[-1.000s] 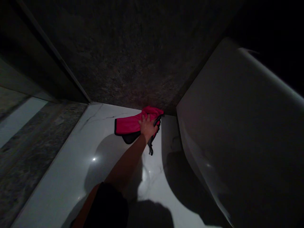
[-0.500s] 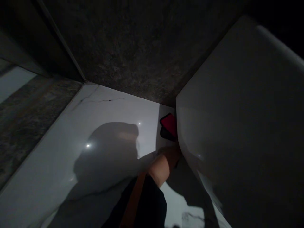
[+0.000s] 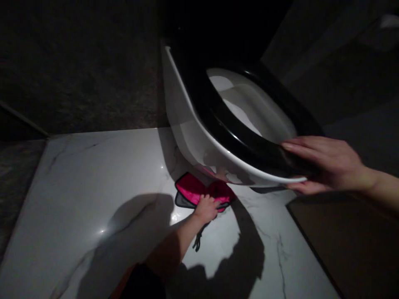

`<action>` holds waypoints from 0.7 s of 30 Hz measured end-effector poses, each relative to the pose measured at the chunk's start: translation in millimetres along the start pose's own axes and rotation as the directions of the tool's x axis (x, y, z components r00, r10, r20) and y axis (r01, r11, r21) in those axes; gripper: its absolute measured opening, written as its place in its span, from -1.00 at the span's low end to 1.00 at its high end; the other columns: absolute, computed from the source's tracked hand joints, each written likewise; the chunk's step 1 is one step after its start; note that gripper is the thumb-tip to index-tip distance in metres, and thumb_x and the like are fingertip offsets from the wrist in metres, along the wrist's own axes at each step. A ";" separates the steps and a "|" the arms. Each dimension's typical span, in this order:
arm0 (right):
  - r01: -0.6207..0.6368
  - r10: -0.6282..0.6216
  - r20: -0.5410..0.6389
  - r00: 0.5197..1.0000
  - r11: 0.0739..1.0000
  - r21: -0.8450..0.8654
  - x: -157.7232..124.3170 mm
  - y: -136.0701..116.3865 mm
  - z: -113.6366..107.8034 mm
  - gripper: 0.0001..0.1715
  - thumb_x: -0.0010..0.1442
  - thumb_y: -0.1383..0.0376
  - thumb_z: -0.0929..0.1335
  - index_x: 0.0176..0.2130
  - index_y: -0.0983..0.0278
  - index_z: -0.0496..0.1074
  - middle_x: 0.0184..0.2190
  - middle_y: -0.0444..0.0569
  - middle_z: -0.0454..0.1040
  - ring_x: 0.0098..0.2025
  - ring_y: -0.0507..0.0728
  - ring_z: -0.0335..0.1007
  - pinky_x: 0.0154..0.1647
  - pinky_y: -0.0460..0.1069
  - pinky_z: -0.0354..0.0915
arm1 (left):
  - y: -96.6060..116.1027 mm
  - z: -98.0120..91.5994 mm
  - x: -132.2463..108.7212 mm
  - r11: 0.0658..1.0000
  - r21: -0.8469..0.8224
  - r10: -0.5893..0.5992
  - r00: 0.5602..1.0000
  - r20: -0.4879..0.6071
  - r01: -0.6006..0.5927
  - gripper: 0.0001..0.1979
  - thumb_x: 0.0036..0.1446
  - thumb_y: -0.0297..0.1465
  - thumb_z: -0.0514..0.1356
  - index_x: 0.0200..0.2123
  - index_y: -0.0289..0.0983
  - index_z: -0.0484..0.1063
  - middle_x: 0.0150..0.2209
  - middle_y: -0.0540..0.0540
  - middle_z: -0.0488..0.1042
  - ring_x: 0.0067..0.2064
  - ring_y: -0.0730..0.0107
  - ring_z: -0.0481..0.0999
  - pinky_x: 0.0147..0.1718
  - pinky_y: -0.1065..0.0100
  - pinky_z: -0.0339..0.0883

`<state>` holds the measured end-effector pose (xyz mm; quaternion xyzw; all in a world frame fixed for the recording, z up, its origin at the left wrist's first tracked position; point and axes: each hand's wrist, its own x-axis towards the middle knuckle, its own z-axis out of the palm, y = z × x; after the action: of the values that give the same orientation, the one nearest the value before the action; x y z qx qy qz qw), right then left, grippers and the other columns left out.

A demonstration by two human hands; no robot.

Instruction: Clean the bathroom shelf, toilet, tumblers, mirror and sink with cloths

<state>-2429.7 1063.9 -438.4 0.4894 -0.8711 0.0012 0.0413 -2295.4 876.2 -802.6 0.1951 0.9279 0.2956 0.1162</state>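
Note:
My left hand (image 3: 206,208) presses a pink cloth (image 3: 195,189) with dark edging flat on the white marble floor (image 3: 93,174), just below the toilet bowl. My right hand (image 3: 324,162) rests on the front rim of the white toilet (image 3: 193,137), fingers over its black seat (image 3: 249,137) and thumb under the rim. A dark strap or loop of the cloth trails on the floor by my left wrist.
A dark stone wall (image 3: 77,66) stands behind the toilet. To the right of the marble slab lies a darker brown floor area (image 3: 343,245). The room is dim, with my shadow across the marble.
The view swung from beside the toilet to its front. The cloth went from the wall corner to the floor under the bowl's front. My right hand has come into view on the rim.

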 end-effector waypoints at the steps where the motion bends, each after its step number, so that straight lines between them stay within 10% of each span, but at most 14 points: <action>1: 0.034 -0.034 0.000 0.999 0.999 -0.014 -5.6 -2.0 -5.3 0.06 0.14 -0.34 0.37 0.27 0.35 0.39 0.17 0.27 0.38 0.34 0.11 0.29 0.31 0.30 0.21 | -3.5 -1.1 -13.9 0.997 0.044 -0.056 0.998 -0.029 0.057 -0.37 0.28 -0.35 0.17 0.41 0.01 0.31 0.18 -0.23 0.54 0.20 -0.12 0.43 0.17 -0.08 0.29; 7: -0.422 0.342 -0.293 0.893 0.863 -0.278 -116.8 52.7 -3.6 -0.23 0.40 0.03 0.42 0.35 0.47 0.31 0.34 0.37 0.32 0.41 0.27 0.19 0.38 0.25 0.17 | -52.8 -24.3 -112.7 0.789 0.278 -0.491 0.834 -0.251 0.548 -0.41 0.36 -0.30 0.10 0.43 -0.18 0.30 0.43 -0.40 0.22 0.23 -0.27 0.38 0.12 -0.09 0.36; 12: -0.701 0.711 -0.135 0.691 0.612 -0.367 -251.8 120.9 16.7 -0.33 0.48 0.22 0.34 0.36 0.64 0.29 0.33 0.54 0.31 0.40 0.31 0.24 0.24 0.13 0.25 | -67.1 -34.5 -170.5 0.585 0.264 -0.670 0.641 -0.375 0.766 -0.39 0.45 -0.18 -0.01 0.46 -0.24 0.23 0.38 -0.53 0.24 0.20 -0.32 0.42 0.05 -0.09 0.45; 16: -0.652 0.667 -0.032 0.744 0.715 -0.251 -275.3 159.0 61.9 -0.07 0.33 0.11 0.44 0.39 0.69 0.21 0.34 0.65 0.23 0.40 0.34 0.25 0.10 0.12 0.27 | -52.0 -35.5 -132.0 0.487 0.246 -0.695 0.542 -0.472 0.838 -0.36 0.44 -0.18 0.00 0.46 -0.35 0.22 0.35 -0.65 0.21 0.18 -0.40 0.42 -0.03 -0.08 0.48; 21: -0.481 0.497 0.154 0.854 0.867 -0.131 -246.1 196.4 112.3 0.00 0.24 -0.12 0.19 0.19 0.70 0.46 0.12 0.48 0.50 0.29 0.34 0.37 0.06 0.14 0.23 | 2.2 -19.9 -33.0 0.555 0.336 -0.690 0.646 -0.325 0.761 -0.41 0.43 -0.22 0.04 0.37 -0.45 0.34 0.36 -0.66 0.22 0.28 -0.38 0.36 0.14 -0.07 0.40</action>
<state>-2477.8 1371.2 -560.8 0.2476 -0.9660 -0.0715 -0.0191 -2271.8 853.6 -782.1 -0.2087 0.9719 0.0154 0.1075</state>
